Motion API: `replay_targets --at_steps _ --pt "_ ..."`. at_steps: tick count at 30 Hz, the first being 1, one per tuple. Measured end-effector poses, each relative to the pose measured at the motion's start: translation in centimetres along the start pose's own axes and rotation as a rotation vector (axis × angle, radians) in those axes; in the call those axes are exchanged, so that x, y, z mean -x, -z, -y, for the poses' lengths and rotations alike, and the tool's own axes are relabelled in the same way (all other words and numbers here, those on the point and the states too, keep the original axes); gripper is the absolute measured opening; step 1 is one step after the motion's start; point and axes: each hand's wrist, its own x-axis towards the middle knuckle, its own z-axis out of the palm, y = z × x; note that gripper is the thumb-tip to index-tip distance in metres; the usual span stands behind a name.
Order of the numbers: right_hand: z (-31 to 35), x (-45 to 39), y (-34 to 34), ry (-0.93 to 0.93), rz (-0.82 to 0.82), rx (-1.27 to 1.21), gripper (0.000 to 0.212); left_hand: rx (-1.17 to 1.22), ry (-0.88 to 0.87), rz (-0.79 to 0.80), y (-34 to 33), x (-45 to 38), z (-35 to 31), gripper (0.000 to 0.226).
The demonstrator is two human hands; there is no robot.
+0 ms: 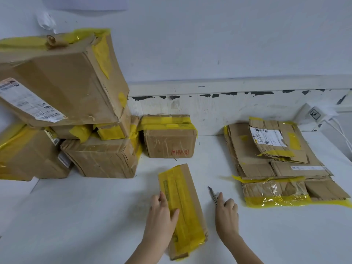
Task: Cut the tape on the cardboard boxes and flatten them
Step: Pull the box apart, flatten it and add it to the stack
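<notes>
Left hand on taped box, right hand gripping knife.

We face a pale wall above a white table. Behind the table runs a white ledge — its paint chipped, dark patches showing.

Both my forearms are bare as far as the bottom edge of the view, with no sleeve or cuff showing on either. My left hand carries no ring, watch or glove, and my right hand is just as plain. What I can see of my fingernails is short and unpainted
</notes>
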Motion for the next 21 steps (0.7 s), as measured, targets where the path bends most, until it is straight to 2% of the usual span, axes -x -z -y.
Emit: replay_targets --at_steps 5,10,13,15,16,18,21 --pt "-0.1 -0.3 0.3 -0.027 -0.011 0.069 0.053 0.037 -0.019 -0.031 -0.4 0.0 0.1 0.075" --pt "0.2 -0.3 2.3 0.008 -0.010 0.060 0.061 0.126 0.007 -0.053 -1.0 0.0 0.4 0.078" --pt "1.8 0.3 5.3 0.189 -0.047 -0.185 0.057 0.292 0.066 -0.030 -1.6 -0.1 0.7 0.087" --pt "3.7 1.6 7.0 0.360 0.006 -0.321 0.062 0.499 0.135 0.046 -1.9 -0.4 1.0 0.091" --pt "4.6 2.3 7.5 0.423 0.034 -0.329 0.068 0.625 0.163 0.104 -2.1 -0.6 1.2 0.088" --pt "5.8 3.3 8.1 0.464 0.082 -0.258 0.079 0.823 0.192 0.198 -2.2 -0.8 1.5 0.067" --pt "6.1 3.5 8.7 0.437 0.136 -0.134 0.086 0.886 0.188 0.249 -2.2 -0.7 1.4 0.051"
